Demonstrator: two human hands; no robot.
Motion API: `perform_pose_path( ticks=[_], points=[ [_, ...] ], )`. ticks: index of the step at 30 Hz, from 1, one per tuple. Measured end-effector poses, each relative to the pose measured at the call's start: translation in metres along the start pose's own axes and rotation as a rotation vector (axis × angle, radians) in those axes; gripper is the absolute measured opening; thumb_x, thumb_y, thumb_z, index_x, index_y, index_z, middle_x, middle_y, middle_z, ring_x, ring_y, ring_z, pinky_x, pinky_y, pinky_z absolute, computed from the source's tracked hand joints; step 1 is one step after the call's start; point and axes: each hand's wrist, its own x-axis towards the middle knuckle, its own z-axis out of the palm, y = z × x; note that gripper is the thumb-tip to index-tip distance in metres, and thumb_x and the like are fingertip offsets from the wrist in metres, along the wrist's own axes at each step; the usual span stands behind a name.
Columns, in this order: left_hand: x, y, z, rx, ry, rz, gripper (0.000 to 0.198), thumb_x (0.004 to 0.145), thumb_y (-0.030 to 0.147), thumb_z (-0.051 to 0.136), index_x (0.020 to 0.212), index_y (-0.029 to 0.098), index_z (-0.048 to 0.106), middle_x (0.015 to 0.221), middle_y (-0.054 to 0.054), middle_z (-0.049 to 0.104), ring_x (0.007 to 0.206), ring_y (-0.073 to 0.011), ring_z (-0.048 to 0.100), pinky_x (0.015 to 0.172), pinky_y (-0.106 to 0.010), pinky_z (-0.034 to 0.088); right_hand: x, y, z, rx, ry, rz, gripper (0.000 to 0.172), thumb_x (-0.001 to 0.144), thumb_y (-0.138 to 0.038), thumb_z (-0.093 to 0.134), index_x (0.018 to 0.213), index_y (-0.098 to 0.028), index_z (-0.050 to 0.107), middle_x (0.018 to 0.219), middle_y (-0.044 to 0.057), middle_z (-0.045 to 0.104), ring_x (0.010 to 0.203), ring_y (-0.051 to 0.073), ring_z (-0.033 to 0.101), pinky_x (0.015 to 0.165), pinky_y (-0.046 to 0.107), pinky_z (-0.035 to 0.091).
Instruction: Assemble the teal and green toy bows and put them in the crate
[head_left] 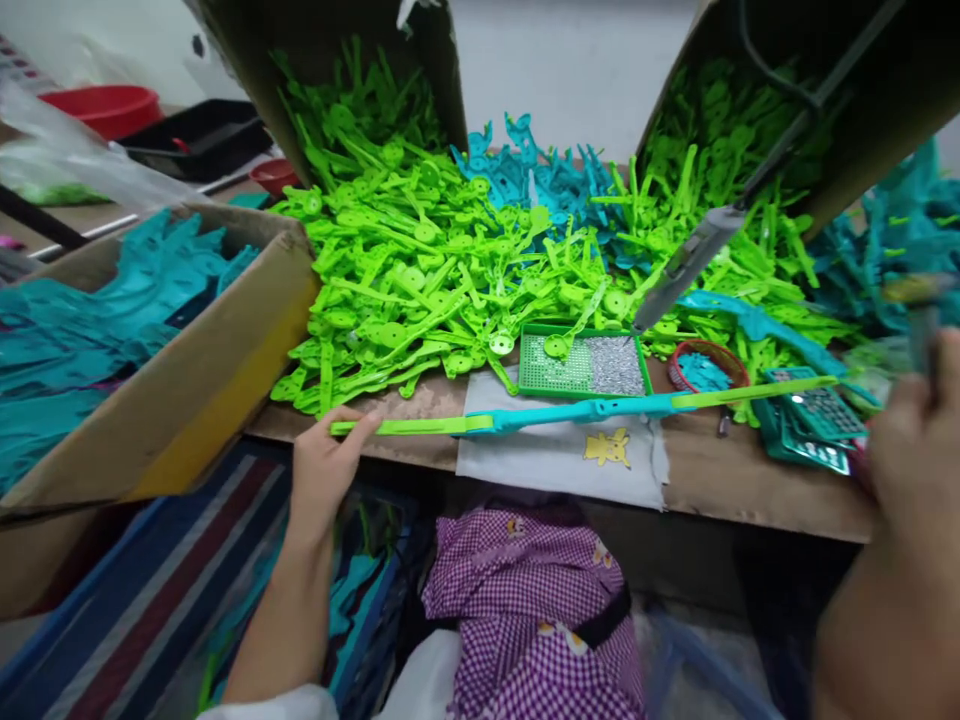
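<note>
My left hand point(334, 455) pinches the green end of a long plastic strip point(570, 411). The strip has a turquoise middle and green arms at both ends. It stretches to the right along the table's front edge, over a white cloth point(555, 465) with a yellow figure. At the far right my right hand point(919, 460), smeared by motion, is closed round an upright tool with a yellowish head point(919, 290); its kind cannot be made out. A grey power screwdriver point(690, 262) hangs tip down above a green tray point(529, 385) of small metal pieces.
Heaped green plastic parts point(405, 270) and turquoise parts point(555, 175) cover the table's back. A cardboard box point(247, 340) of turquoise pieces stands left. A red basket point(742, 378) with small blue pieces and stacked green trays point(814, 410) lie right of the screwdriver.
</note>
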Motion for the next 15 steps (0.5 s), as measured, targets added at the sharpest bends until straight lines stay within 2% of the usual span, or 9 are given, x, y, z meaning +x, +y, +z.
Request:
perform_pose_path(
  ticks=[2, 4, 7, 10, 15],
  points=[
    [-0.003, 0.001, -0.002, 0.025, 0.006, -0.001, 0.030, 0.071, 0.047, 0.065, 0.066, 0.018, 0.062, 0.052, 0.006, 0.043, 0.050, -0.0098, 0.037, 0.049, -0.022, 0.031, 0.042, 0.004, 0.020, -0.148, -0.206, -0.003, 0.050, 0.090, -0.034, 0.035, 0.138, -0.030, 0.047, 0.115, 0.024, 0.063, 0.097, 0.033, 0.063, 0.058, 0.043, 0.033],
    [-0.006, 0.002, -0.005, 0.049, 0.002, -0.014, 0.029, 0.070, 0.047, 0.066, 0.067, 0.018, 0.063, 0.053, 0.006, 0.046, 0.052, -0.0102, 0.040, 0.051, -0.022, 0.032, 0.075, 0.002, 0.043, -0.231, -0.414, -0.080, 0.047, 0.089, -0.028, 0.039, 0.135, -0.029, 0.051, 0.116, 0.022, 0.063, 0.094, 0.028, 0.062, 0.059, 0.039, 0.030],
    [-0.011, -0.001, -0.006, 0.060, -0.006, -0.051, 0.028, 0.070, 0.045, 0.067, 0.070, 0.018, 0.064, 0.057, 0.005, 0.051, 0.056, -0.0109, 0.044, 0.054, -0.022, 0.035, 0.104, -0.018, 0.081, -0.205, -0.595, -0.205, 0.043, 0.090, -0.027, 0.042, 0.131, -0.023, 0.056, 0.116, 0.019, 0.063, 0.093, 0.022, 0.060, 0.063, 0.034, 0.029],
    [-0.013, -0.004, -0.007, 0.057, -0.009, -0.062, 0.030, 0.070, 0.047, 0.067, 0.070, 0.018, 0.063, 0.055, 0.005, 0.050, 0.055, -0.0112, 0.043, 0.053, -0.022, 0.033, 0.119, -0.051, 0.123, -0.128, -0.693, -0.305, 0.041, 0.093, -0.028, 0.042, 0.127, -0.015, 0.059, 0.115, 0.019, 0.063, 0.096, 0.019, 0.057, 0.069, 0.032, 0.030],
    [-0.014, -0.004, -0.010, 0.034, -0.071, -0.041, 0.032, 0.074, 0.049, 0.065, 0.072, 0.018, 0.062, 0.057, 0.004, 0.050, 0.055, -0.0123, 0.043, 0.053, -0.024, 0.034, 0.134, -0.096, 0.187, -0.058, -0.679, -0.362, 0.038, 0.094, -0.026, 0.042, 0.125, -0.014, 0.060, 0.116, 0.020, 0.063, 0.102, 0.021, 0.056, 0.085, 0.037, 0.030]
  ],
)
